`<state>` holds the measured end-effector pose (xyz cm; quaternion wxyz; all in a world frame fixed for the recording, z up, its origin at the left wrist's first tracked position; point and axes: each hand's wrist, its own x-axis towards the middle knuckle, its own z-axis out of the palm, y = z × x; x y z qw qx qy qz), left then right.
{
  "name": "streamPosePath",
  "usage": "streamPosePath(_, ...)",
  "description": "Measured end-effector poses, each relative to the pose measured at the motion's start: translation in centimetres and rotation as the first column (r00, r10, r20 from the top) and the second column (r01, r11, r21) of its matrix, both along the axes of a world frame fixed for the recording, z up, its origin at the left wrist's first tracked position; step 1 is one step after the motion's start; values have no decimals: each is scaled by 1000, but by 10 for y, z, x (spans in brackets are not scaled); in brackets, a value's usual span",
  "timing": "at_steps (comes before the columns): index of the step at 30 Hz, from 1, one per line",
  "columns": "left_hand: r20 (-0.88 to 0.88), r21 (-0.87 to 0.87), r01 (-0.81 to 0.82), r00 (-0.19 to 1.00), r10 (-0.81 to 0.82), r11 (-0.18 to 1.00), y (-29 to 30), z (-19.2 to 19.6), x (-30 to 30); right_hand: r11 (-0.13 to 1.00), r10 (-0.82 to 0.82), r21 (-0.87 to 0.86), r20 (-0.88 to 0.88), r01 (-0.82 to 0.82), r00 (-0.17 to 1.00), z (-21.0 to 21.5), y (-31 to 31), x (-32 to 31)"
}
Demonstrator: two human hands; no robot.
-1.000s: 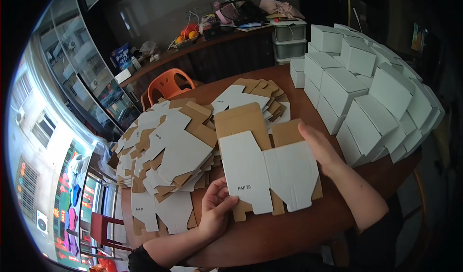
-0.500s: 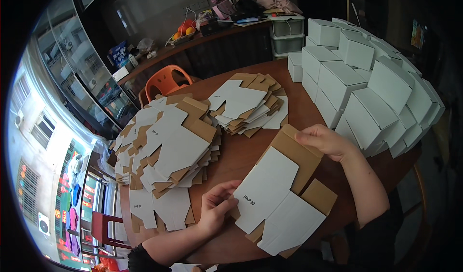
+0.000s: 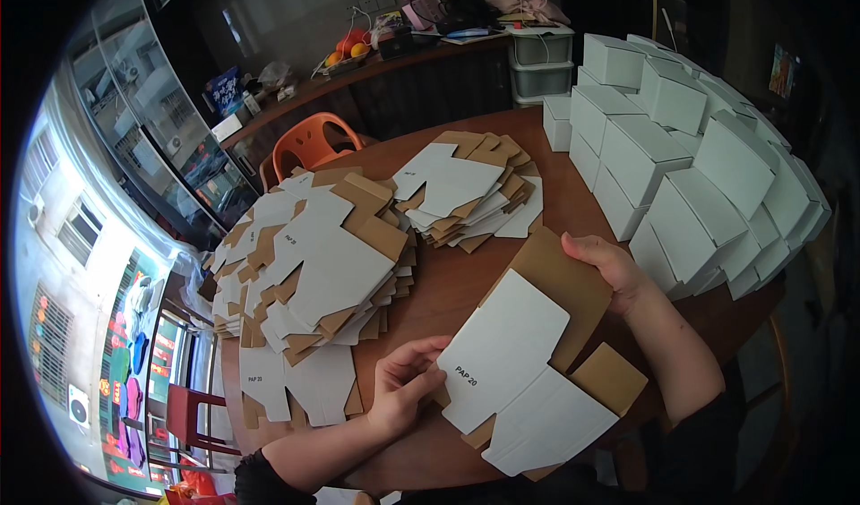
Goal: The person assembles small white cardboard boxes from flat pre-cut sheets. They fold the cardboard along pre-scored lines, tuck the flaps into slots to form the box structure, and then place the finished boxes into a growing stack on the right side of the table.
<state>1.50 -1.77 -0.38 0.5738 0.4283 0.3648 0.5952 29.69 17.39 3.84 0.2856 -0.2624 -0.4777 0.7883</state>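
Note:
A partly folded carton blank (image 3: 515, 344), white outside and brown inside, is held tilted above the near side of the round table. My left hand (image 3: 410, 384) pinches its left edge between thumb and fingers. My right hand (image 3: 609, 268) grips the brown flap at its upper right; the thumb lies along the edge, and the fingers are hidden behind the cardboard. Left of the hands, a large pile of flat carton blanks (image 3: 313, 245) covers the table. A smaller stack of blanks (image 3: 452, 183) lies farther back.
Folded white boxes (image 3: 645, 160) are stacked high along the right side of the brown table (image 3: 430, 286). An orange chair (image 3: 313, 142) stands beyond the table, before a dark sideboard (image 3: 403, 80) with fruit and bags. A red stool (image 3: 186, 415) is at the left.
My right hand has shifted slightly down and right along the brown flap, its thumb now raised at the edge. The carton's flaps have spread a little wider. The left hand keeps its pinch.

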Motion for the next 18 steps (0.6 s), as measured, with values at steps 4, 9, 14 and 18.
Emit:
streamPosePath(4, 43, -17, -171, 984, 171, 985, 4, 2, 6, 986, -98, -136, -33, 93, 995, 12, -4, -9)
streamPosePath(9, 211, 32, -372, 910, 357, 928, 10, 1, 10, 985, -19, -172, -95, 2, 995, -1, 3, -15)
streamPosePath(14, 132, 83, -388, 917, 376, 918, 15, -5, 7, 992, -66, -109, -76, 58, 995, -13, -8, -25)
streamPosePath(18, -74, 64, -238, 967, 242, 969, 11, 3, 8, 966, -208, 164, 47, 198, 977, -19, -24, -37)
